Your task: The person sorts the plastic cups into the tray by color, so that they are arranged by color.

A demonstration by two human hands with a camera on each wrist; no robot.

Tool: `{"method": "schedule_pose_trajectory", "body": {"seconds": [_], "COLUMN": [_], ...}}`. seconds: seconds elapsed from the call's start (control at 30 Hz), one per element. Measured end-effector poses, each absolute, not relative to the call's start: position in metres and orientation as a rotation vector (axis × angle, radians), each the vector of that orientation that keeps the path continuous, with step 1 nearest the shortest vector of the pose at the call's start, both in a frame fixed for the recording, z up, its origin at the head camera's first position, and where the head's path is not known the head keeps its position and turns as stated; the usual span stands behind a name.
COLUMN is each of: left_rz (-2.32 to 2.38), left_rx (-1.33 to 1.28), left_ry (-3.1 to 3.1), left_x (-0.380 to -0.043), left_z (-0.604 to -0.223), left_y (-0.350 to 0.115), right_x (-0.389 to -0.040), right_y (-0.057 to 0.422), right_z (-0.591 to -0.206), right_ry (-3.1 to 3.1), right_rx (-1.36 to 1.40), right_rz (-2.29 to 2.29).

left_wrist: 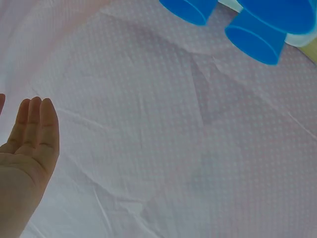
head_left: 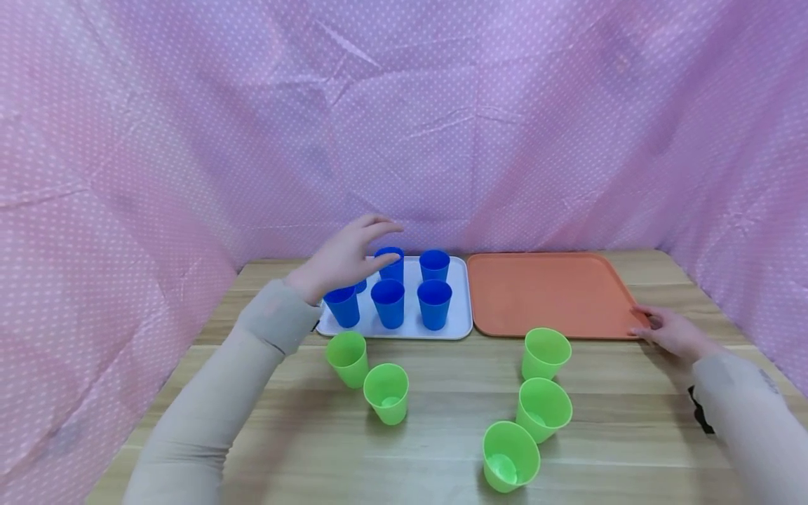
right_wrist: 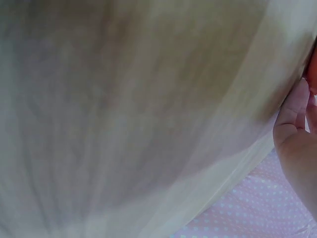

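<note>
My left hand [head_left: 344, 256] hangs in the air over the left part of the white tray [head_left: 459, 308], fingers spread and nothing in them. In the left wrist view that hand [left_wrist: 32, 148] shows straight fingers. Under and beside it several blue cups [head_left: 388, 305] stand upright in two rows on the tray; the hand partly hides the back left one. My right hand [head_left: 675, 333] holds the orange tray [head_left: 543, 294] by its right edge near the front corner, thumb and fingers at the rim. The orange tray is bare and lies against the white one.
Two green cups [head_left: 386, 393] stand in front of the white tray. Three more green cups [head_left: 544, 410] stand in a slanting line in front of the orange tray. The wooden table [head_left: 442, 428] ends at a pink dotted cloth [head_left: 442, 140] behind and at both sides.
</note>
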State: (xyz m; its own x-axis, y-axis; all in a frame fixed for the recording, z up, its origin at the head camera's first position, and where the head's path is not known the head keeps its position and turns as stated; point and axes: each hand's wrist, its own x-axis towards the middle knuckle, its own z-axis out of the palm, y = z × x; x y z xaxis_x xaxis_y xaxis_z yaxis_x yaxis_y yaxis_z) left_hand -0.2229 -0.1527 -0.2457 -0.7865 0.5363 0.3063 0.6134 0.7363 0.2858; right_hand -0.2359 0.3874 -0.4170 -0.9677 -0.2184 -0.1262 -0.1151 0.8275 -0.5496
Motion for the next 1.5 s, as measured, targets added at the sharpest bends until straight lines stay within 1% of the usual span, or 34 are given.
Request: {"method": "schedule_pose_trajectory", "body": {"seconds": [0.2,0.37,0.6,0.73,0.87,1.07,1.3,1.5], "left_rz": [-0.638,-0.734,-0.981,-1.090,-1.235,-1.409,-1.535,-1.599], "left_rx": [-0.760,-0.581,-0.311,-0.083,0.085,0.194,0.287,0.270], "left_ry": [-2.684,-2.640,-2.712,-2.852,-2.962,-2.988,-3.036,-3.039], "left_x": [-0.215,-0.211,-0.203,-0.203,-0.204,-0.209,-0.214,-0.216], "left_z": [-0.247,-0.259,-0.294,-0.318,-0.341,-0.365,-0.379,-0.388], "left_y": [-0.187,-0.217,-0.255,-0.270,-0.279,-0.282,-0.280,-0.280], "right_x": [-0.236,-0.236,-0.235,-0.234,-0.232,-0.230,-0.227,-0.224], "right_y": [0.388,0.387,0.390,0.392,0.393,0.397,0.399,0.394], "right_z": [-0.414,-0.413,-0.411,-0.410,-0.408,-0.405,-0.400,-0.392], "right_ry": [2.852,2.867,2.886,2.885,2.878,2.879,2.842,2.828], "right_rx": [-0.238,-0.235,-0.284,-0.323,-0.344,-0.355,-0.350,-0.420], "right_rz": [-0.783,-0.762,-0.741,-0.745,-0.759,-0.754,-0.785,-0.903]}}
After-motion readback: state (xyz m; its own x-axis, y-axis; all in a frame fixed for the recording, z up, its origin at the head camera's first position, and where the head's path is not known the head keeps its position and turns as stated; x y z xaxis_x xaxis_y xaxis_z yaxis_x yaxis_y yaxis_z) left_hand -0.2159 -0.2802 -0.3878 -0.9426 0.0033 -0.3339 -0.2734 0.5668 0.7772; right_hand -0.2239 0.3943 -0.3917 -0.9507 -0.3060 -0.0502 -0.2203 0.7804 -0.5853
